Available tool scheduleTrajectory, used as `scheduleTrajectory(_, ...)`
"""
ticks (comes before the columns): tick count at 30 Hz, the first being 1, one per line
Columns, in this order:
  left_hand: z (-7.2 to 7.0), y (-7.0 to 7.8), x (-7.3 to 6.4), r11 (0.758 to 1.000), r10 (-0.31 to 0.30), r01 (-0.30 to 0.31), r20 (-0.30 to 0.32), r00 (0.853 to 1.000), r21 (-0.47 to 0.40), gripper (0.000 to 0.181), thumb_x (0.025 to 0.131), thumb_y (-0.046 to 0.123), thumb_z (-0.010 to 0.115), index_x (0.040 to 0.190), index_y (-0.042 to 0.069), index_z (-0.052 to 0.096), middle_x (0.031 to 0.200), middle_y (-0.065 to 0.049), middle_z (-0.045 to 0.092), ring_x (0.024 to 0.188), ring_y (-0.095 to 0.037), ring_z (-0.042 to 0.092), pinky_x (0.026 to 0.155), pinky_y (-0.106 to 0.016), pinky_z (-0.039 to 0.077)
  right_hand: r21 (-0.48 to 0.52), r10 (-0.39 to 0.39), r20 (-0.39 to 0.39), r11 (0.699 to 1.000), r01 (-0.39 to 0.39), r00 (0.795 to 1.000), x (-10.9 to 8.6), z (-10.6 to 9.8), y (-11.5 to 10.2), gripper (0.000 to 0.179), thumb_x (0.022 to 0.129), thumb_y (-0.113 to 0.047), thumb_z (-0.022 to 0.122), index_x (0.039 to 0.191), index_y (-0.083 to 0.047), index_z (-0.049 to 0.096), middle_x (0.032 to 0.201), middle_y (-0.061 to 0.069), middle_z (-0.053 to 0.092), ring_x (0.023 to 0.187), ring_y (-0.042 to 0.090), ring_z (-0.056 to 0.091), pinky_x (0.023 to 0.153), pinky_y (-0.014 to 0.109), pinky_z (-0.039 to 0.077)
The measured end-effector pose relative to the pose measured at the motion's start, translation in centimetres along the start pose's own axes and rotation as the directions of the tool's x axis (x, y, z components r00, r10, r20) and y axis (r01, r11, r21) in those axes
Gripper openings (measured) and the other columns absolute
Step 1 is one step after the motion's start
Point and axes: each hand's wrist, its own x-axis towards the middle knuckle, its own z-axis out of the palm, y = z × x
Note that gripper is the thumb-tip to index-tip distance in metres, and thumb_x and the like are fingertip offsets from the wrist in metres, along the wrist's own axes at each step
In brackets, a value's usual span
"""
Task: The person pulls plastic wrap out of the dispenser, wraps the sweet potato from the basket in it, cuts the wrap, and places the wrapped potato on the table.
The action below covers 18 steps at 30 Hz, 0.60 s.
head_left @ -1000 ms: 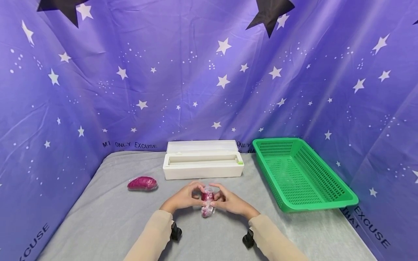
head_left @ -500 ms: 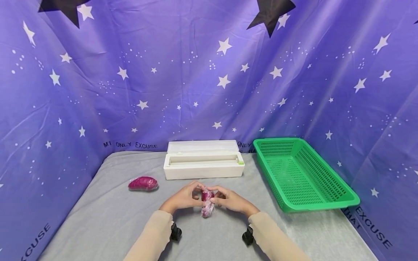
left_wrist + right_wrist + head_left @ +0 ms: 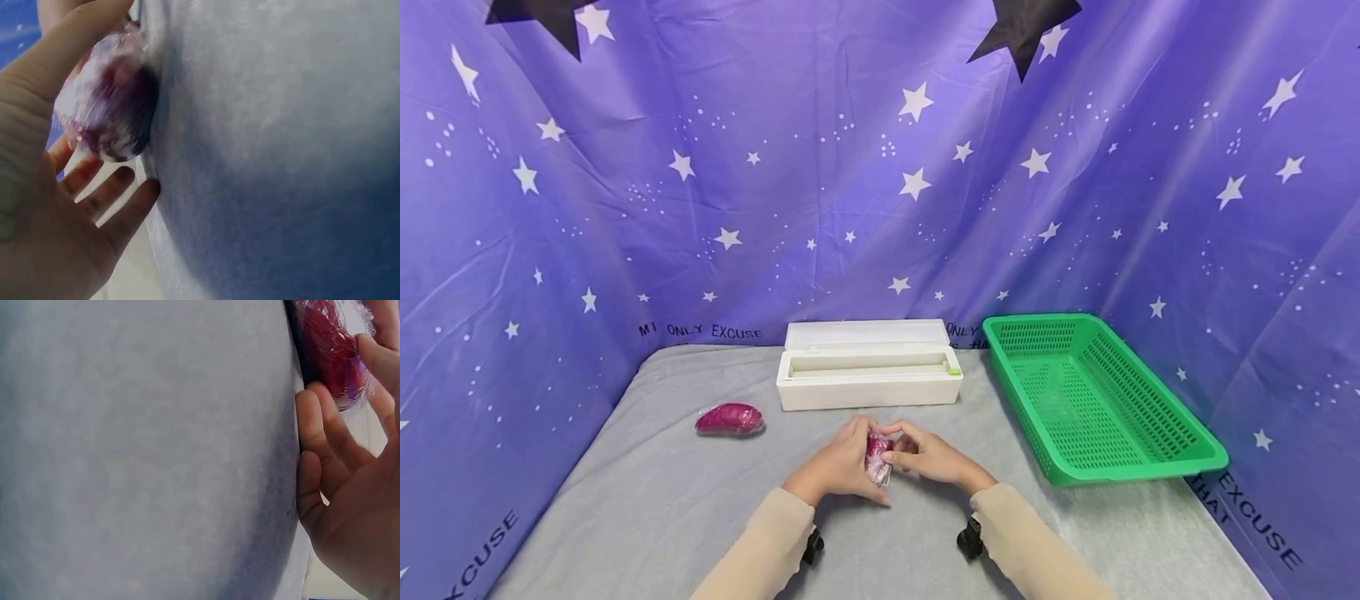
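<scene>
A purple sweet potato (image 3: 877, 460) in crinkled cling film stands between both hands in the middle of the table; the left wrist view shows the wrapped sweet potato (image 3: 109, 100) blurred. My right hand (image 3: 934, 457) pinches it, its thumb (image 3: 378, 359) pressing the film and its other fingers curled at the side. My left hand (image 3: 842, 462) spreads around the left side, thumb stretched out past the near end. Its fingers (image 3: 125, 212) lie straight and apart, close to the film. The far end of the sweet potato is partly hidden by the fingers.
A white cling film dispenser (image 3: 868, 395) stands behind the hands, lid up, with a green slider at its right. Another wrapped sweet potato (image 3: 730, 419) lies at the left. A green basket (image 3: 1138, 475) stands at the right. A purple star-patterned curtain (image 3: 820, 208) encloses the table.
My left hand has shifted right and loosened, its thumb swinging from the sweet potato's side to beyond its near end. My right fingers have moved slightly over the film.
</scene>
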Motion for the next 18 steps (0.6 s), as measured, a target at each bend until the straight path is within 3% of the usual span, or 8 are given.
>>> scheduleTrajectory(5, 0.0, 0.0, -0.1, 0.995, -0.009, 0.016, -0.074, 0.997, 0.102, 0.097, 0.053, 0.042, 0.099, 0.124, 0.009, 0.041, 0.115, -0.003, 0.045, 0.102, -0.017, 0.049, 0.087, -0.036, 0.051, -0.055, -0.039, -0.047, 0.998, 0.036, 0.998, 0.1, 0.1, -0.3, 0.034, 0.098, -0.027, 0.067, 0.13, -0.019, 0.058, 0.125, 0.005, 0.059, 0.106, 0.023, 0.058, 0.086, 0.04, 0.05)
scheduleTrajectory(8, -0.4, 0.1, 0.0, 0.986, 0.012, 0.007, -0.112, 0.994, 0.166, 0.086, 0.054, 0.044, 0.098, 0.113, 0.011, 0.045, 0.105, -0.001, 0.044, 0.094, -0.016, 0.047, 0.078, -0.033, 0.05, -0.096, -0.025, -0.079, 0.995, 0.018, 0.997, 0.1, 0.1, -0.3, 0.035, 0.096, -0.031, 0.07, 0.127, -0.022, 0.059, 0.135, 0.008, 0.052, 0.119, 0.028, 0.052, 0.097, 0.052, 0.045)
scheduleTrajectory(11, -0.8, 0.0, -0.1, 0.983, 0.026, -0.006, -0.107, 0.994, 0.183, 0.071, 0.056, 0.045, 0.097, 0.096, 0.014, 0.047, 0.093, 0.003, 0.043, 0.086, -0.014, 0.044, 0.071, -0.03, 0.045, -0.124, -0.021, -0.115, 0.992, 0.007, 0.993, 0.1, 0.1, -0.3, 0.034, 0.093, -0.032, 0.073, 0.123, -0.021, 0.061, 0.141, 0.012, 0.05, 0.123, 0.032, 0.05, 0.1, 0.058, 0.041)
scheduleTrajectory(15, -1.3, -0.4, -0.2, 0.991, 0.044, -0.036, -0.059, 0.997, 0.132, 0.054, 0.063, 0.038, 0.095, 0.075, 0.017, 0.047, 0.078, 0.01, 0.046, 0.075, -0.01, 0.045, 0.066, -0.027, 0.042, -0.151, -0.042, -0.166, 0.988, 0.017, 0.985, 0.3, 0.2, -0.4, 0.033, 0.088, -0.031, 0.079, 0.116, -0.02, 0.065, 0.139, 0.008, 0.056, 0.124, 0.031, 0.05, 0.103, 0.058, 0.038)
scheduleTrajectory(18, -1.4, -0.8, -0.3, 0.996, 0.059, -0.056, -0.038, 0.998, 0.072, 0.047, 0.067, 0.033, 0.094, 0.068, 0.018, 0.05, 0.071, 0.011, 0.048, 0.067, -0.006, 0.045, 0.062, -0.023, 0.042, -0.179, -0.064, -0.199, 0.983, 0.028, 0.978, 0.5, 0.4, -0.6, 0.032, 0.085, -0.03, 0.082, 0.111, -0.019, 0.067, 0.134, 0.007, 0.061, 0.125, 0.031, 0.051, 0.106, 0.057, 0.036)
